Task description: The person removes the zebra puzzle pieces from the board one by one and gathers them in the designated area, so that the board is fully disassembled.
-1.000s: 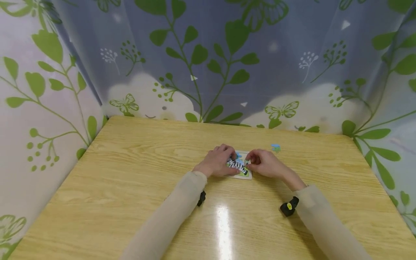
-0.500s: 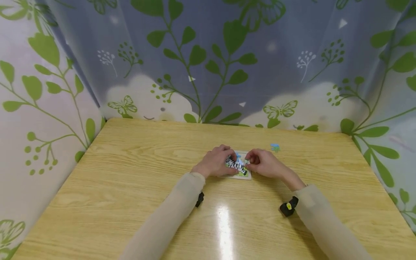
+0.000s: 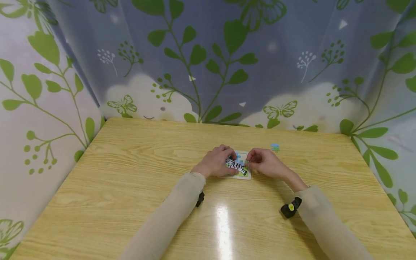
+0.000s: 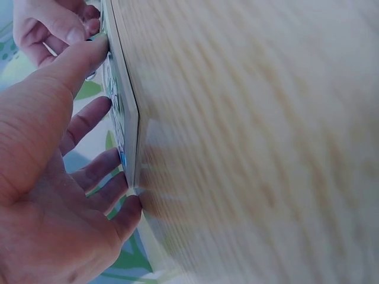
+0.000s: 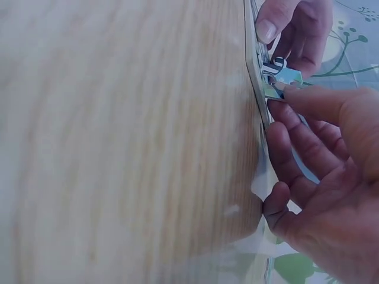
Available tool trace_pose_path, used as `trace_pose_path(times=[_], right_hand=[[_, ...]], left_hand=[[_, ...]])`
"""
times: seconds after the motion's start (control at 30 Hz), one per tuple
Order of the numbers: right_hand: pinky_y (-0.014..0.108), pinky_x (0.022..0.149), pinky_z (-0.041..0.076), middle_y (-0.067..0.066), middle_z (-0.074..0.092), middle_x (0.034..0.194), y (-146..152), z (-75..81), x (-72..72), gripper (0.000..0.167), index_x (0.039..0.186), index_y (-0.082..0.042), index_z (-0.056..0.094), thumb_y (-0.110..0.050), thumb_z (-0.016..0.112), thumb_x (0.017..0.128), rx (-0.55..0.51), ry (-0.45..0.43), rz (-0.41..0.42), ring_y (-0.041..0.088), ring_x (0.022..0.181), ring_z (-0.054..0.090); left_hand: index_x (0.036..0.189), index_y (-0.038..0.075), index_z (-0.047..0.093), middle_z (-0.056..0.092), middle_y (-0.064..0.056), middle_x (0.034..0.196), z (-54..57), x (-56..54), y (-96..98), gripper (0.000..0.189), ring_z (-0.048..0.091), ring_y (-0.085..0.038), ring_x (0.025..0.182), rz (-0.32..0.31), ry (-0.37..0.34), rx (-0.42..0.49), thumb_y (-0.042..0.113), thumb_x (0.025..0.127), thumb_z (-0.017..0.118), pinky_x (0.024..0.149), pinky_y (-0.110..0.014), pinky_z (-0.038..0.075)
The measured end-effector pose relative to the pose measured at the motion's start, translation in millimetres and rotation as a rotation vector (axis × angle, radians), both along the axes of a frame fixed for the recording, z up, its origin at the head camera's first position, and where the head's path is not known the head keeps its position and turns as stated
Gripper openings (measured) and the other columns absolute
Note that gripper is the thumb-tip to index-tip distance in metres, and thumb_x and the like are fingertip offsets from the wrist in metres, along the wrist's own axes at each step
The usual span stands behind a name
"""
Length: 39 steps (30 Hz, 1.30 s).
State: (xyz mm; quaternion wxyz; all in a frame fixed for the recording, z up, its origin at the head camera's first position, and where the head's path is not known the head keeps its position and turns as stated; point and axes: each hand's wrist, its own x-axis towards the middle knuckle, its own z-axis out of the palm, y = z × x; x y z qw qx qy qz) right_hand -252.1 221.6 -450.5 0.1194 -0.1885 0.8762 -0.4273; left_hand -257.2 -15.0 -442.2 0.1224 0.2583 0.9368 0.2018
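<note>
The zebra puzzle lay flat on the wooden table, between two hands. The left hand was at the puzzle's left side — thumb and fingers spread, touching it. The right hand was at the puzzle's right side, its thumb and finger pinching a small blue and green piece close to the puzzle. A loose piece lay past the puzzle's far right corner — near, but apart. Behind the puzzle hung a leafy curtain.
</note>
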Motion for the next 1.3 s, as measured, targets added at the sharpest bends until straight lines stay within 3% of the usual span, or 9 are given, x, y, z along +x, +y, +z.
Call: trace_pose_path(times=[0.3,0.8,1.3], right_hand=[[0.026,0.061,0.047,0.013,0.072,0.095,-1,-1.2,0.6,0.010,0.105,-0.004,0.066,-0.011,0.065,0.098,-0.029,-0.021,-0.103,0.015,0.074,0.059],[0.026,0.064,0.049,0.012,0.071,0.098,8,0.7,5.4,0.020,0.111,-0.003,0.067,-0.017,0.068,0.098,-0.039,-0.029,-0.190,0.019,0.082,0.063],[0.026,0.060,0.052,0.020,0.074,0.104,49,1.8,14.0,0.022,0.114,-0.001,0.068,-0.016,0.066,0.099,-0.016,0.065,-0.256,0.017,0.082,0.065]], left_hand=[[0.128,0.025,0.059,0.045,-0.005,0.154,0.1,-0.7,-0.4,0.046,0.048,-0.027,0.136,-0.001,0.007,-0.008,0.050,0.092,0.072,0.112,-0.048,0.042],[0.128,0.023,0.058,0.047,-0.006,0.151,1.8,2.4,1.2,0.049,0.050,-0.028,0.133,-0.002,0.005,-0.014,0.052,0.091,0.072,0.111,-0.048,0.043],[0.128,0.025,0.058,0.046,-0.005,0.153,1.0,3.0,1.3,0.048,0.048,-0.027,0.136,-0.002,0.006,-0.020,0.053,0.091,0.072,0.114,-0.049,0.041]])
